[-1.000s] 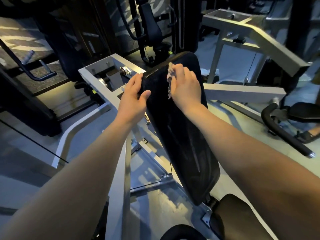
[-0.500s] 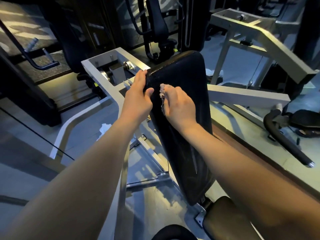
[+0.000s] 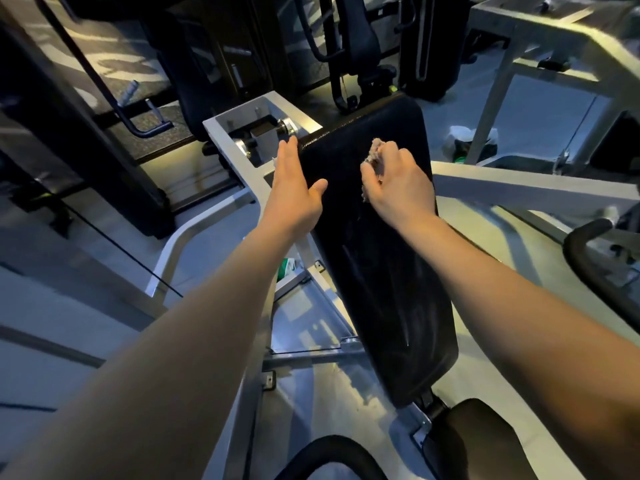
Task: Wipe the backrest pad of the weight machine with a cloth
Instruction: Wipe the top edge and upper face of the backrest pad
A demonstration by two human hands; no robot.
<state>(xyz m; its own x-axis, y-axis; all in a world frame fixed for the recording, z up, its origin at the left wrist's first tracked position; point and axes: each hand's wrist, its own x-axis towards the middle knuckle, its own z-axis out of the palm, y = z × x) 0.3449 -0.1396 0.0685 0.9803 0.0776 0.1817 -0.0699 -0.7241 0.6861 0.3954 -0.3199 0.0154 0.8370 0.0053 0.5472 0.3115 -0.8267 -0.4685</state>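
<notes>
The black backrest pad (image 3: 388, 271) slopes from the machine's top bracket down toward me, with faint wipe streaks on its lower half. My right hand (image 3: 398, 181) presses a small pale cloth (image 3: 375, 150) against the pad's upper part; the cloth pokes out above my fingers. My left hand (image 3: 294, 188) lies flat along the pad's upper left edge, fingers straight, thumb resting on the pad face, holding nothing.
The grey steel frame (image 3: 242, 133) holds the pad from the left and behind. A black seat pad (image 3: 485, 441) sits below the backrest. A black handle (image 3: 595, 271) juts in at right, a padded roller (image 3: 332, 452) at bottom. Other machines stand behind.
My right hand with the cloth slid down and left, then back up and right across the upper pad. My left hand loosened from gripping the pad edge to lying flat.
</notes>
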